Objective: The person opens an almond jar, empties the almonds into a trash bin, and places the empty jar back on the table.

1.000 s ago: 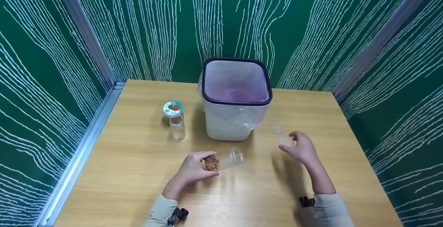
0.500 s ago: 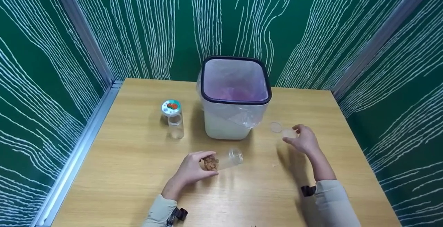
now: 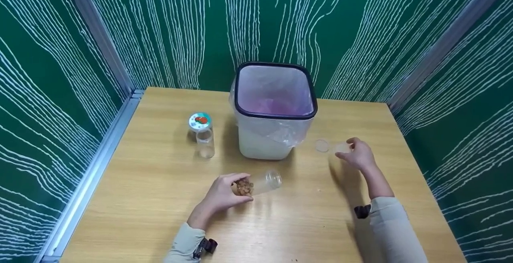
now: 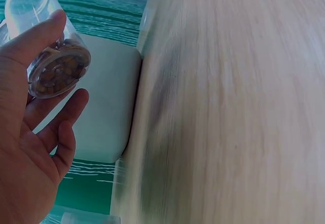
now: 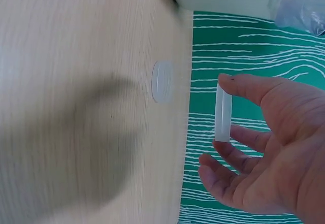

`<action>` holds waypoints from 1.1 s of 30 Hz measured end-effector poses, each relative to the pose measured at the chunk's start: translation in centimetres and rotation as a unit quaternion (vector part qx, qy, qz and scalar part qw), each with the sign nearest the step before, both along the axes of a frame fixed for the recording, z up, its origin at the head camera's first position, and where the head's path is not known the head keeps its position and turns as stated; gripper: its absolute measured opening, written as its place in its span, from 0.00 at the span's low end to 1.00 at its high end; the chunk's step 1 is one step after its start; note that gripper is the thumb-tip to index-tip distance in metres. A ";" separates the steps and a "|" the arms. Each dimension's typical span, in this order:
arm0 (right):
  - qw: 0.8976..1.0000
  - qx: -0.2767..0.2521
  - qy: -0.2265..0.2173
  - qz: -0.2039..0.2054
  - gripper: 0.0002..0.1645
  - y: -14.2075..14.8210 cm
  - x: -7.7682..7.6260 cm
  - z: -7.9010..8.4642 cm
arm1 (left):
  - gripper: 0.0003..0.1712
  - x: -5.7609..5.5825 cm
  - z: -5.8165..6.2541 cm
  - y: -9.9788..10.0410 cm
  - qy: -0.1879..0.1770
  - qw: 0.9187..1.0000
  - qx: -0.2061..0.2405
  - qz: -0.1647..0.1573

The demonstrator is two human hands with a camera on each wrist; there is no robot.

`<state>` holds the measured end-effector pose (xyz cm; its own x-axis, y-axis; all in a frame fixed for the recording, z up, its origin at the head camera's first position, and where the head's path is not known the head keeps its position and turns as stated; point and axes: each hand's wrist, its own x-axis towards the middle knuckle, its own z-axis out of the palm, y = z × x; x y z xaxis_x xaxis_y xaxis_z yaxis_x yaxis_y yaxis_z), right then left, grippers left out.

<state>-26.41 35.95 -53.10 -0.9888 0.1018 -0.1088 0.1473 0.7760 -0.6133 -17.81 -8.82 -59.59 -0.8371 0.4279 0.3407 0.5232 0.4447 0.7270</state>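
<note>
My left hand (image 3: 225, 193) grips the base end of a clear plastic jar (image 3: 262, 185), tilted on its side with its mouth toward the right. Brown, raisin-like pieces (image 3: 244, 187) lie gathered at its bottom. In the left wrist view, thumb and fingers wrap the jar's lower end (image 4: 60, 71). Over the table at right, my right hand (image 3: 358, 154) pinches a translucent white lid (image 5: 223, 113) by its edge between thumb and fingers. A second clear round lid (image 3: 322, 146) lies flat on the table to the left of that hand.
A bin (image 3: 262, 138) with a black rim and a plastic liner stands at the back middle. Left of it are a clear uncapped jar (image 3: 205, 144) and, just behind, a jar with a printed green and white lid (image 3: 200, 121). Green walls (image 3: 280, 22) enclose the table (image 3: 160, 215).
My right hand has moved right and slightly away from me with the pinched lid, past the lid lying on the table. The left hand and its jar have barely moved.
</note>
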 end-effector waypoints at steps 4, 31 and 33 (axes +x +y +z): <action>0.999 0.027 0.024 0.019 0.39 0.3 -1.2 0.5 | 0.36 -0.2 0.3 0.0 0.010 1.000 0.003 0.001; 0.997 0.005 -0.078 -0.020 0.46 1.4 -3.7 -1.5 | 0.38 0.5 0.0 -0.2 -0.018 1.000 -0.007 0.015; 0.997 0.013 -0.077 -0.023 0.47 1.3 -3.7 -1.7 | 0.37 0.5 0.0 -0.2 -0.019 1.000 -0.011 0.016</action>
